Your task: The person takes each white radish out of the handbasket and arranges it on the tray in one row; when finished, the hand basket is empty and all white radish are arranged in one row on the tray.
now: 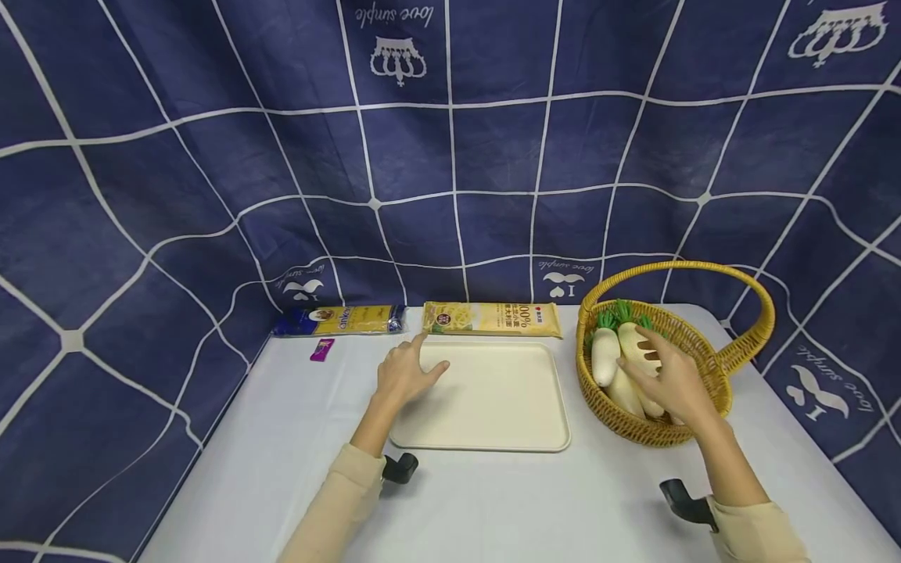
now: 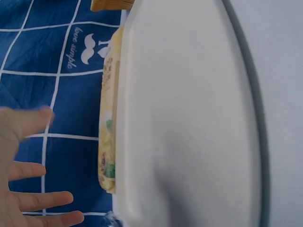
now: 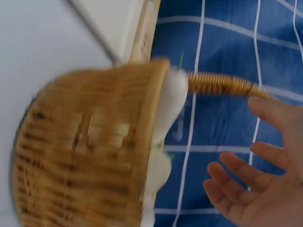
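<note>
My left hand [image 1: 403,374] hovers over the left end of a cream tray [image 1: 493,399], fingers spread and holding nothing. Its thumb points away from the fingers in the left wrist view. On the right, my right hand [image 1: 672,383] is above a yellow wicker basket [image 1: 626,426] with a tall arched handle [image 1: 749,344]. Several white radishes [image 1: 605,356] with green tops lie in that basket, partly covered by the hand in the head view. The right fingers [image 3: 232,182] are loosely bent, with nothing between them and the thumb, apart from the radishes in the right wrist view.
Behind the tray lies a yellow pasta packet [image 1: 493,319], and left of it a blue and yellow packet [image 1: 341,320]. A small purple wrapped piece [image 1: 321,349] is on the white table [image 1: 281,469]. Blue checked cloth [image 1: 493,148] hangs around the back and sides.
</note>
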`<state>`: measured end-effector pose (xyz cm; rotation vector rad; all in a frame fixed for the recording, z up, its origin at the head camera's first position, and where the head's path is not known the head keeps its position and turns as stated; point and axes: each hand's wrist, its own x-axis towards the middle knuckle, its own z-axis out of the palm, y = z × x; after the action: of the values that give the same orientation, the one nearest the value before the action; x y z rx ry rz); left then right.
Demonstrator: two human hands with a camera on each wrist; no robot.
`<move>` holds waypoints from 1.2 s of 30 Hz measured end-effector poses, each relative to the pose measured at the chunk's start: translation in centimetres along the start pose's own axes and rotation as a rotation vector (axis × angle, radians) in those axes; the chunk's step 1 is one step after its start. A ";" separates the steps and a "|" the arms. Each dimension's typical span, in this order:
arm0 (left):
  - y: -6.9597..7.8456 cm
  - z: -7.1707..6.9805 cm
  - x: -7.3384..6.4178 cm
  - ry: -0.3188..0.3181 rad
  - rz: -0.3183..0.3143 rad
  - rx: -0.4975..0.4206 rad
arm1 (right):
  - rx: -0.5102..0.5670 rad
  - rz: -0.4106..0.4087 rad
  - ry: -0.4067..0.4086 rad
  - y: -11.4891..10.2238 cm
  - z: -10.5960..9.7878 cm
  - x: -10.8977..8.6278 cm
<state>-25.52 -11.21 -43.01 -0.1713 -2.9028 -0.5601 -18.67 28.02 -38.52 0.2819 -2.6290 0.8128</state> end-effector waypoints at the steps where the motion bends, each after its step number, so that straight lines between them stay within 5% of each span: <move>1: -0.2 0.1 -0.1 -0.011 -0.007 -0.004 | 0.001 0.016 0.006 0.5 -0.3 0.0; 13: -4.3 1.6 -0.5 -0.080 -0.124 -0.121 | -0.071 0.170 -0.030 6.3 -1.3 1.0; 19: -6.2 2.3 -0.6 -0.180 -0.145 -0.224 | -0.106 0.228 -0.108 7.3 -1.4 1.7; 27: -6.9 2.3 -0.7 -0.302 -0.130 -0.196 | -0.083 0.310 -0.230 8.3 -1.4 2.1; 36: -7.0 1.5 0.3 -0.413 -0.079 -0.116 | -0.078 0.299 -0.295 8.6 -1.4 2.6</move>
<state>-27.03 -17.08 -46.88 -0.2108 -3.2876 -0.7912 -23.13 35.57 -40.72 -0.0184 -3.0211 0.8097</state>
